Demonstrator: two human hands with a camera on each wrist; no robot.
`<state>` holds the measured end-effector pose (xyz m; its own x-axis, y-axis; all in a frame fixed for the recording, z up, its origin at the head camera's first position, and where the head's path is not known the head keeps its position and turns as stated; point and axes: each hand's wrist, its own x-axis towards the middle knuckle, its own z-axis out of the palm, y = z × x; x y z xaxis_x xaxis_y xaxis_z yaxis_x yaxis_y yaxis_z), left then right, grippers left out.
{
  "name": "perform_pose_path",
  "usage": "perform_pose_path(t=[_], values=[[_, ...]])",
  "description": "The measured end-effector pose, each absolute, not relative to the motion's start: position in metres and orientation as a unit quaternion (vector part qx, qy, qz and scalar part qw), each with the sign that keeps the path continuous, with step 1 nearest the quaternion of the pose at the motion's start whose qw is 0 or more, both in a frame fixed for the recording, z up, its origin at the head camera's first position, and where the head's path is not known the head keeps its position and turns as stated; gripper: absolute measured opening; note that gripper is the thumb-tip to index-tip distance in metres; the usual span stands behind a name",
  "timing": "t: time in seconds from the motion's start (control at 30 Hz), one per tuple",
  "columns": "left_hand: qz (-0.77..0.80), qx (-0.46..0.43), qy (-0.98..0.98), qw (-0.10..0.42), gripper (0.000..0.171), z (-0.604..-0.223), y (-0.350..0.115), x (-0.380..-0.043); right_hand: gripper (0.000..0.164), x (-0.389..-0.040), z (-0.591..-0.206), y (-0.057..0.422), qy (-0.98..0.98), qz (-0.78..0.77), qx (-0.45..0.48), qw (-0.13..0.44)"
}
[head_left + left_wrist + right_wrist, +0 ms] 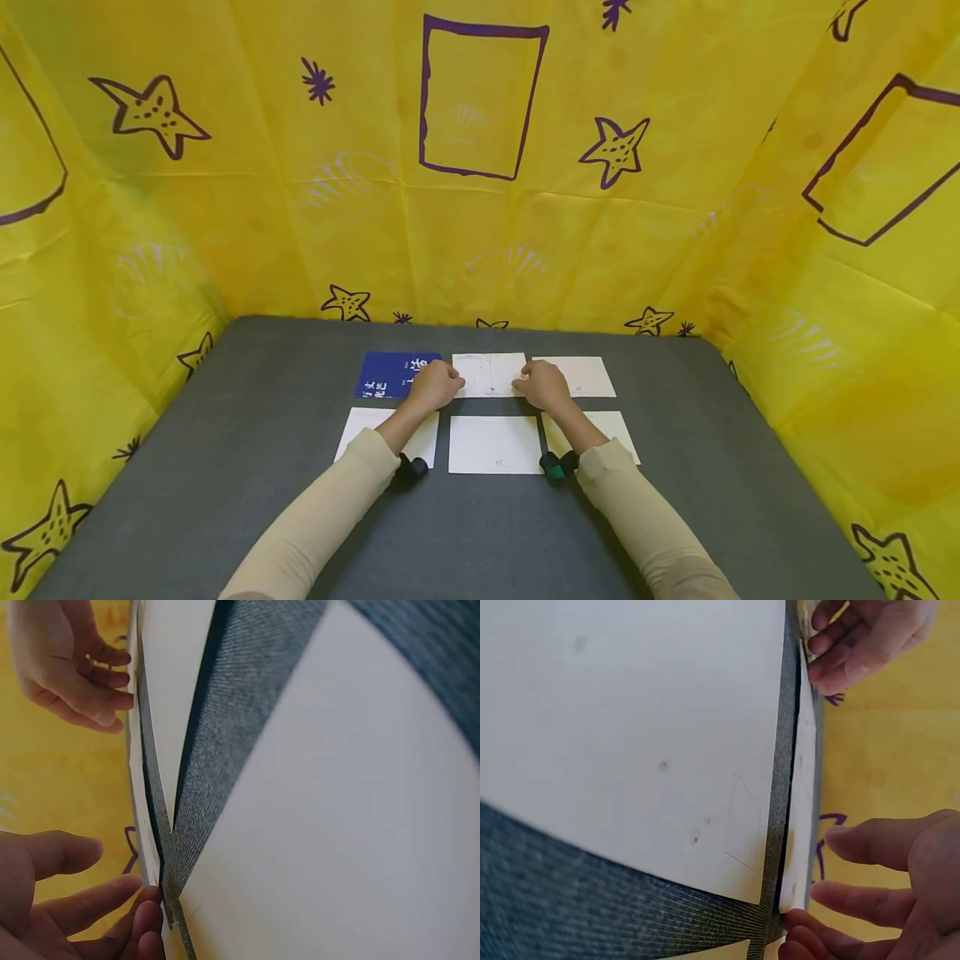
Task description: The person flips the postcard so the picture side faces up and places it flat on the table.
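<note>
At the back middle of the dark tabletop lies a white postcard-sized card (489, 375) between both hands. My left hand (437, 385) touches its left edge, and my right hand (545, 386) is at its right edge. In the left wrist view, the left thumb stands apart from the forefinger and the lower fingertips (148, 919) meet the card's edge. The right wrist view shows the right fingertips (795, 930) at the card's near corner, thumb likewise apart. The left hand overlaps a blue card (382, 375) with white lettering; the right overlaps a cream card (588, 377).
A front row holds a white card (423, 437) on the left, another white card (495, 442) in the middle and a cream card (611, 429) on the right. The forearms cross above the outer two. A yellow patterned cloth (480, 225) surrounds the grey table (187, 467).
</note>
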<state>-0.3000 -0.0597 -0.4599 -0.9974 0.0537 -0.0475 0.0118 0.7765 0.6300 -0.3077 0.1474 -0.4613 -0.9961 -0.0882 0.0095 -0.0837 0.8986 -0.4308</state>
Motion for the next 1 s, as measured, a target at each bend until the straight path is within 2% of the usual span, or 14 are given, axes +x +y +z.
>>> perform_pose_path(t=[0.5, 1.0], values=[[0.365, 0.022, 0.930, 0.033, 0.029, -0.466, -0.066, -0.300, 0.027, -0.303, -0.463, 0.153, 0.956, -0.294, -0.010, 0.014], [0.409, 0.009, 0.912, 0.019, 0.031, -0.466, -0.070, -0.297, 0.024, -0.303, -0.466, 0.159, 0.935, -0.353, 0.001, -0.023]])
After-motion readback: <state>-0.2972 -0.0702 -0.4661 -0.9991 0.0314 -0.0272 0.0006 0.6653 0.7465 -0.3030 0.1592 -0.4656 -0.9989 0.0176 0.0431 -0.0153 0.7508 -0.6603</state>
